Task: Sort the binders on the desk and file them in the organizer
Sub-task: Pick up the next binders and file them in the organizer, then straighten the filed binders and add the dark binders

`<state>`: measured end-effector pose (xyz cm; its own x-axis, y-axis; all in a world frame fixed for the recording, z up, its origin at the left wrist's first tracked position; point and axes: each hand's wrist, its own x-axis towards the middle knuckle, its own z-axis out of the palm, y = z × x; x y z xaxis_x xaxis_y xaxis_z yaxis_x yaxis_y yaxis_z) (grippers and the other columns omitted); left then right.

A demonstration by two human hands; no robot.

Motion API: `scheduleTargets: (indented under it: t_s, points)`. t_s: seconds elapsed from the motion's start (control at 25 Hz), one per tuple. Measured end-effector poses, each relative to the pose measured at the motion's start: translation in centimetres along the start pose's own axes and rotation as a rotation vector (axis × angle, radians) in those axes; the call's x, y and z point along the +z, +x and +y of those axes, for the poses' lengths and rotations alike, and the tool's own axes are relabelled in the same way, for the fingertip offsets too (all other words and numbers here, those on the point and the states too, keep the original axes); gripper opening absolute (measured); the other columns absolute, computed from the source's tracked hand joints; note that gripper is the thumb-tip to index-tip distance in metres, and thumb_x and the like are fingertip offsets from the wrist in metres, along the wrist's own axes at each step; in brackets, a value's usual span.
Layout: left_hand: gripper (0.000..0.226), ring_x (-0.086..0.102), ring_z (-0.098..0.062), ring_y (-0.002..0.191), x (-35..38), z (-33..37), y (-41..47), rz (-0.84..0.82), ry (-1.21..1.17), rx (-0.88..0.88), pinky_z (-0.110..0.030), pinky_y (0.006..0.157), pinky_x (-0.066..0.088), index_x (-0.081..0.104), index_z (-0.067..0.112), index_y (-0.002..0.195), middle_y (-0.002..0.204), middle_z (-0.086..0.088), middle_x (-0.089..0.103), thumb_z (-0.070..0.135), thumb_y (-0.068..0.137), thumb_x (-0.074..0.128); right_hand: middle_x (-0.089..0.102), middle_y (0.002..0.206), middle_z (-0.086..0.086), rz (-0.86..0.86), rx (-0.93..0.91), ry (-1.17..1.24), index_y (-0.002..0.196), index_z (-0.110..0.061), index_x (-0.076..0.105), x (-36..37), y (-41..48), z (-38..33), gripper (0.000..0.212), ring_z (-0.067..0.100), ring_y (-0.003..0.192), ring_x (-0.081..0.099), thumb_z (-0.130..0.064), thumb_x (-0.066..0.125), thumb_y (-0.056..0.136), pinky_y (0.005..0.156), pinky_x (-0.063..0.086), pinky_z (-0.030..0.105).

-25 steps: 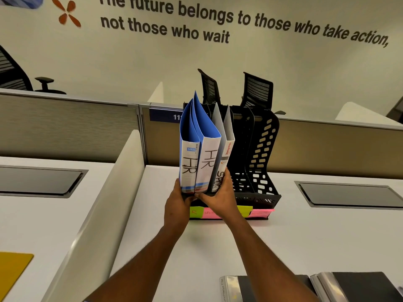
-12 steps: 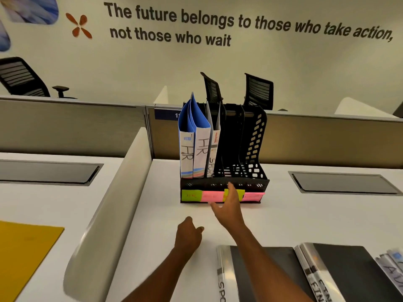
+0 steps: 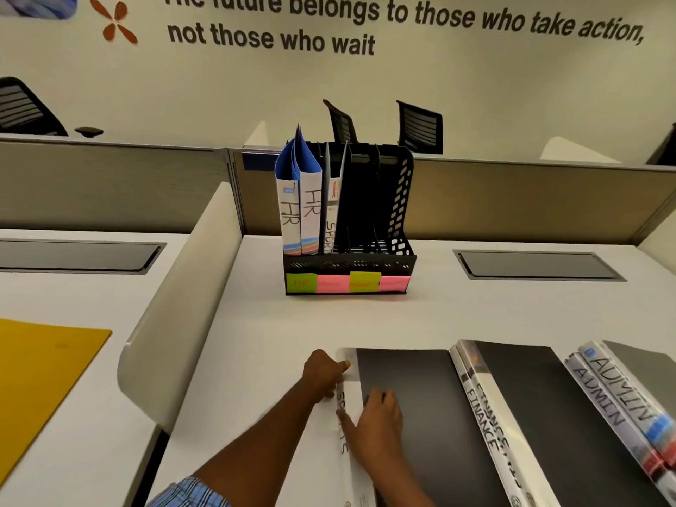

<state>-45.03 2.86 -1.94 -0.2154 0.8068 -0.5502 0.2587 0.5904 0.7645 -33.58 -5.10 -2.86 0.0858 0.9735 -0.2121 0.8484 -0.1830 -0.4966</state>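
Note:
A black mesh organizer [image 3: 398, 228] stands at the back of the desk with coloured sticky notes along its front. Two blue HR binders [image 3: 300, 210] fill its left slot, and a SPORTS binder [image 3: 331, 221] stands in the slot beside them. A black binder with a white SPORTS spine [image 3: 406, 389] lies flat at the near edge. My left hand [image 3: 323, 375] curls round the far left corner of its spine. My right hand [image 3: 376, 422] rests on the spine and the edge of the cover.
Two FINANCE binders [image 3: 512, 404] and two ADMIN binders [image 3: 618, 389] lie flat to the right of the SPORTS binder. A white divider [image 3: 175, 309] bounds the desk on the left, with a yellow folder [image 3: 40, 371] beyond it. A cable hatch [image 3: 537, 265] is set into the desk at right.
Both hands have drawn back from the organizer to the near edge of the desk. They now rest on the flat SPORTS binder. The view has tilted down.

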Motion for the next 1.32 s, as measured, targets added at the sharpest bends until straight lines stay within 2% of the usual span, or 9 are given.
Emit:
scheduleTargets:
  t_s: [0.08,0.16,0.28,0.4,0.52,0.68,0.8,1.16,1.32]
  points:
    - [0.036,0.054,-0.022,0.056,3.6,-0.9,-4.0,0.010,0.075,-0.021,-0.027,0.043,0.045,0.054,0.000,0.081,0.074,-0.019,0.060,0.027,0.077,0.077,0.007,0.158,0.011,-0.128,0.076,-0.107,0.149,-0.018,0.012,-0.5,-5.1,4.2,0.105,0.031,0.147,0.004,-0.075,0.056,0.073,0.119,0.009,0.048]
    - [0.036,0.054,-0.021,0.058,3.4,-0.8,-3.3,0.035,0.012,-0.051,-0.031,0.052,0.051,0.052,0.001,0.080,0.069,-0.015,0.056,0.020,0.072,0.081,-0.011,0.160,0.011,-0.194,0.068,-0.149,0.151,-0.020,-0.002,1.1,-5.7,4.8,0.121,0.034,0.146,-0.014,-0.082,0.055,0.065,0.116,-0.004,0.054]
    - [0.031,0.051,-0.020,0.059,2.8,0.2,-2.6,-0.006,-0.147,-0.117,-0.034,0.068,0.048,0.056,-0.001,0.080,0.065,-0.012,0.052,0.008,0.068,0.083,-0.022,0.157,0.013,-0.201,0.014,-0.212,0.150,-0.020,-0.012,1.2,-5.2,4.4,0.123,0.036,0.142,-0.026,-0.079,0.056,0.067,0.112,-0.014,0.055]
    - [0.030,0.050,-0.019,0.067,3.4,0.1,-3.7,-0.076,-0.153,-0.136,-0.033,0.069,0.045,0.060,-0.001,0.084,0.071,-0.010,0.054,0.010,0.069,0.083,-0.023,0.157,0.013,-0.206,-0.013,-0.182,0.150,-0.019,-0.012,0.8,-5.6,5.0,0.118,0.035,0.141,-0.027,-0.069,0.060,0.072,0.111,-0.016,0.055]
    - [0.035,0.058,-0.021,0.065,3.3,0.0,-4.7,-0.138,-0.210,-0.118,-0.028,0.054,0.049,0.062,-0.003,0.093,0.072,-0.012,0.060,0.016,0.071,0.081,-0.021,0.157,0.014,-0.181,-0.067,-0.146,0.151,-0.019,-0.009,0.3,-5.9,5.5,0.112,0.036,0.142,-0.026,-0.059,0.062,0.074,0.114,-0.014,0.055]
    - [0.040,0.064,-0.031,0.076,3.3,0.0,-5.8,-0.200,-0.283,-0.116,-0.045,0.073,0.053,0.053,-0.008,0.115,0.090,-0.022,0.065,0.006,0.082,0.070,-0.019,0.158,0.012,-0.176,-0.103,-0.120,0.151,-0.019,-0.007,-0.4,-6.4,5.4,0.108,0.035,0.142,-0.025,-0.054,0.063,0.077,0.113,-0.014,0.054]
    - [0.044,0.064,-0.032,0.080,3.3,0.2,-6.1,-0.160,-0.304,-0.101,-0.047,0.077,0.052,0.050,-0.009,0.124,0.102,-0.025,0.063,0.001,0.084,0.066,-0.018,0.158,0.012,-0.183,-0.120,-0.106,0.151,-0.020,-0.005,-1.0,-6.4,5.1,0.107,0.036,0.142,-0.024,-0.052,0.064,0.076,0.113,-0.013,0.054]
    - [0.043,0.064,-0.030,0.073,1.5,2.5,-6.8,-0.078,-0.505,-0.059,-0.040,0.063,0.053,0.051,-0.005,0.124,0.089,-0.020,0.065,0.001,0.083,0.063,-0.016,0.158,0.013,-0.093,-0.153,-0.083,0.151,-0.019,-0.005,-3.4,-6.3,1.9,0.104,0.036,0.143,-0.021,-0.034,0.064,0.075,0.115,-0.009,0.056]
    - [0.023,0.065,-0.030,0.077,-0.2,6.3,-8.4,0.071,-0.566,0.143,-0.036,0.068,0.055,0.064,-0.001,0.100,0.090,-0.018,0.067,0.004,0.078,0.067,-0.015,0.159,0.011,0.069,-0.199,-0.057,0.150,-0.018,-0.007,-5.2,-5.4,-1.4,0.102,0.037,0.144,-0.018,-0.023,0.065,0.078,0.113,-0.004,0.060]
